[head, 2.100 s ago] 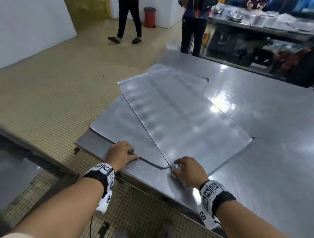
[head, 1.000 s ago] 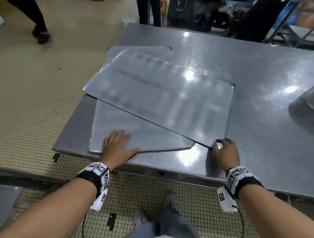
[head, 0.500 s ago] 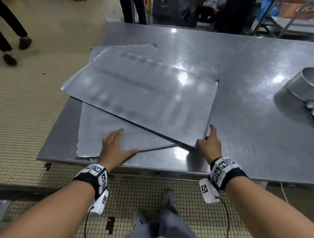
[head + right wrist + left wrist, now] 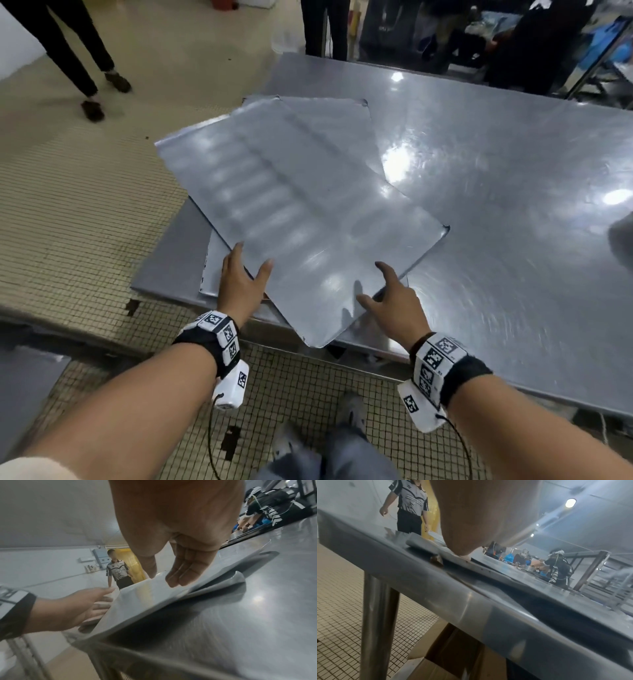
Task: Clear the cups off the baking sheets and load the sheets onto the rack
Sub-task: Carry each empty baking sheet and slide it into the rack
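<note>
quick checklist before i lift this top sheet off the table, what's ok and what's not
1. Cups off the top sheet: ok, its surface is bare.
2. Left hand on the sheet: ok, thumb on top at the near left edge, fingers below it.
3. Right hand grip: not ok, open with straight fingers at the near right edge, nothing curled round it.
4. Sheet free of the lower sheet: ok, it lies skewed across it, near corner past the table edge.
5. Rack in reach: cannot tell; what may be one shows only in the left wrist view's background.
</note>
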A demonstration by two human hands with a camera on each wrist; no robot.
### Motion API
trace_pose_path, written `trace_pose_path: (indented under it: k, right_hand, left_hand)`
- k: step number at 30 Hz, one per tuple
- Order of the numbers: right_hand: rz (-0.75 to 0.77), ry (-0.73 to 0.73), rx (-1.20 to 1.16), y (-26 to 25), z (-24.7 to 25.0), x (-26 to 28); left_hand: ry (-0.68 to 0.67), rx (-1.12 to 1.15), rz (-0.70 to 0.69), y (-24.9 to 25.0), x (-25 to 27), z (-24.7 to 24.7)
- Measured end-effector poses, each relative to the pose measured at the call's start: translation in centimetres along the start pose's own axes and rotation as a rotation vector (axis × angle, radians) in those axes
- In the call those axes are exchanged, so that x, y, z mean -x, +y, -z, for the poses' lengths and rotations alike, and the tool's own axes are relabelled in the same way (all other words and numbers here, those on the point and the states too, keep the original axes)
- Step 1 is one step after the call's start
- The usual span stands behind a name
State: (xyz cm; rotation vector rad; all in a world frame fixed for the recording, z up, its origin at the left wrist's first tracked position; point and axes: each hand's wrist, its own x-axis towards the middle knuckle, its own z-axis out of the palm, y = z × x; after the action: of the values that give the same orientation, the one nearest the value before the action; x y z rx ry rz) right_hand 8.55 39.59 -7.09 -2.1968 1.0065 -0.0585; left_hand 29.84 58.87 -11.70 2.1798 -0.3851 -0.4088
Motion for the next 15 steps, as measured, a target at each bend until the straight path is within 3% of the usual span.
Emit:
trace_pose_path:
  k: [8, 15]
  right_hand:
    - [0.015, 0.041, 0.077, -1.5, 2.5, -6.2]
    - [0.060, 0.003, 0.037, -3.6, 5.8, -15.0]
  left_hand:
    - [0.007, 0.086, 0.158, -0.7, -2.3, 2.8]
    - [0.091, 0.106, 0.245, 0.6, -5.6, 3.1]
